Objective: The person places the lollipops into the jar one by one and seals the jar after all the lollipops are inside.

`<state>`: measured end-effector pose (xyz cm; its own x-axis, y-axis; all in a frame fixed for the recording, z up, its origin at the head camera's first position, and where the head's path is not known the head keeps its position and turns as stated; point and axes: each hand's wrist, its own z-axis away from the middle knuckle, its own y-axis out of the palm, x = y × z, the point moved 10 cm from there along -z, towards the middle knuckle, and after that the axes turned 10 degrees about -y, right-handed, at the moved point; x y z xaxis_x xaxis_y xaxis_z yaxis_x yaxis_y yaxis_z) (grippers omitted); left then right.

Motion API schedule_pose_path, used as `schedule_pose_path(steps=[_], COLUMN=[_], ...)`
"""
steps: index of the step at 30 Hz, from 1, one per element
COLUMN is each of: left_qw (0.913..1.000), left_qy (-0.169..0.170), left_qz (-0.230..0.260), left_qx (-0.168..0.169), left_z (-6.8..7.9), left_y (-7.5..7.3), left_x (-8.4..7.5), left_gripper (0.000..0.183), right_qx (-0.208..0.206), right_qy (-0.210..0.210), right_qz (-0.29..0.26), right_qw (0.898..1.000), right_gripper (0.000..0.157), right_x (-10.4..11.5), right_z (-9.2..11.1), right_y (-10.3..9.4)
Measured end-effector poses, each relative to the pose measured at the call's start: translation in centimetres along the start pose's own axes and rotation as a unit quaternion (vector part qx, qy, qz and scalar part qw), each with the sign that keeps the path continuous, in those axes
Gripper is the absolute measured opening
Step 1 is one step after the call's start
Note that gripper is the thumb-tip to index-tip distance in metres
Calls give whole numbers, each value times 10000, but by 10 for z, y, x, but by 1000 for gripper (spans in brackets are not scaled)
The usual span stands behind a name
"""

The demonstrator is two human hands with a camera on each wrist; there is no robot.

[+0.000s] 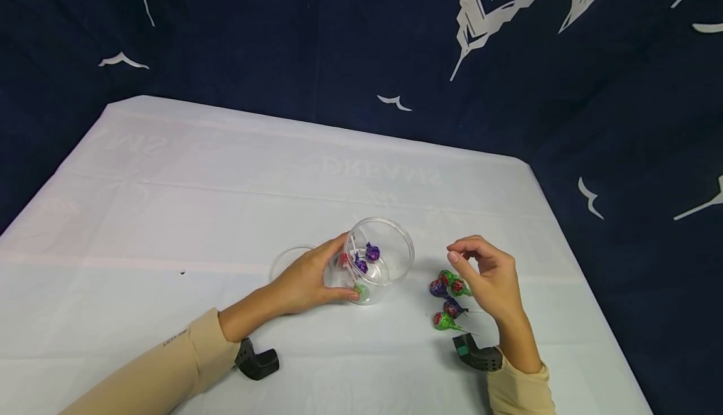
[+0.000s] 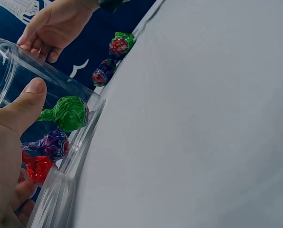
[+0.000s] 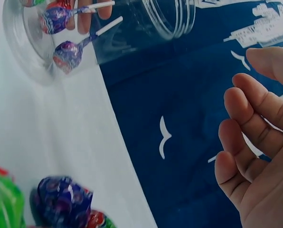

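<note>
My left hand (image 1: pixel 307 280) holds a clear plastic jar (image 1: pixel 405 263) around its side, with the thumb in front. The jar stands on the table, its mouth uncovered. Inside lie several wrapped lollipops, among them a green one (image 2: pixel 71 114), a red one (image 2: pixel 40 168) and purple ones (image 3: pixel 68 55) with white sticks. To the jar's right, my right hand (image 1: pixel 490 277) hovers with its fingers loosely bent and nothing between them. Below it is a small pile of green and purple lollipops, including a green one (image 1: pixel 444 321) and a purple one (image 1: pixel 453 307).
A clear round lid (image 1: pixel 277 263) lies on the white-covered table (image 1: pixel 254 201), partly hidden behind my left hand. A small dark speck (image 1: pixel 182 272) is on the cloth at the left. Dark blue patterned fabric (image 1: pixel 254 38) hangs behind the table.
</note>
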<state>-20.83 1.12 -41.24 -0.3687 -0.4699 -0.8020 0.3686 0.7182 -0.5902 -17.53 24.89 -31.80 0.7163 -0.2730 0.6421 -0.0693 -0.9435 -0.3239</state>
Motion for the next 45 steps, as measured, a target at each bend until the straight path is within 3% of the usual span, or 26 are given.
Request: schedule_pose_path(steps=[15,19,27,36,45], left_qw=[10000,10000,10000,10000,10000], left_qy=[8,1,-11,15,77], left_qz=[-63,-85,-86,-43,-52], left_qx=[-41,-42,-6,25,-19], left_z=[0,0,0,0,-1], left_y=[-1,-1,0,0,1], left_x=[0,1,1,1,1], left_gripper=[102,102,102,102,102], right_qx=[-32,56,238,631,996], right_qy=[325,543,1110,1360,1599], right_qz=[57,302,970,1499,1807], right_qw=[9995,9981,9888,9773,9653], right_gripper=[18,16,10,13,11], right_x=[-22,-27,-43,-54,-47], right_z=[14,16,25,32,29], right_y=[-18,-22,-34,-37,-31])
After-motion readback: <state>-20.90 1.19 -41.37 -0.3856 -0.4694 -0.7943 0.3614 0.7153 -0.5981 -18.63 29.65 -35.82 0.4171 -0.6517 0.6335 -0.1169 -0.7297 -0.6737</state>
